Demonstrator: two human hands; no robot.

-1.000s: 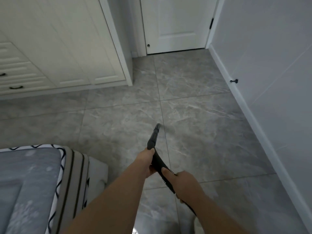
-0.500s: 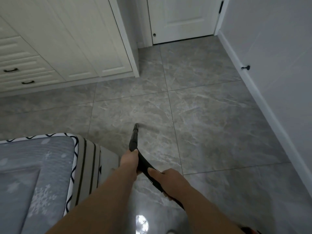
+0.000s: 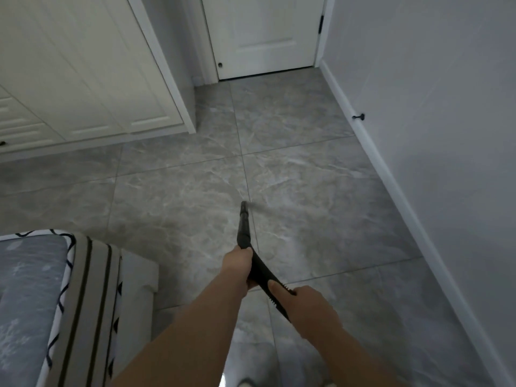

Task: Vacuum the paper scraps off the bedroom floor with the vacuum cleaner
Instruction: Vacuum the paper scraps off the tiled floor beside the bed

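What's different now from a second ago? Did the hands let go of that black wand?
No. The vacuum wand swung left toward the bed, then back right. The left hand and right hand keep gripping it. No scraps visible on the floor.

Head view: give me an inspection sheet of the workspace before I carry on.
Surface: grey tiled floor, glossy.
Job's things: black vacuum wand, tip near the floor; paper scraps: nothing seen.
Clutter: nothing seen.
Hands: left hand grips the wand ahead; right hand grips its handle behind.
Cables: nothing seen.
Surroundings: bed corner lower left, white wardrobe, closed door, doorstop on the right wall.
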